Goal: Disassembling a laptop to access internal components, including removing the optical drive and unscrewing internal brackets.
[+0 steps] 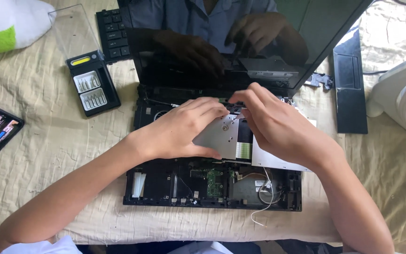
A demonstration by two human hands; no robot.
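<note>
Steadying a drive over an opened laptop

Lying nearest, the open laptop base [212,186] is baring its boards. Above it, the left hand [179,131] is clamping the silver optical drive [224,136] flat, while the right hand [278,124] is pinching fingertips together at its far edge. Farther left, a screwdriver bit case [92,84] is waiting within reach.

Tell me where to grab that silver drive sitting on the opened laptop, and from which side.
Grip the silver drive by its two long thin edges, coming from above. It is a flat slab lying level on the laptop base, and the left hand already pinches its left end, thumb along the near edge; the right hand works its far corner.
</note>
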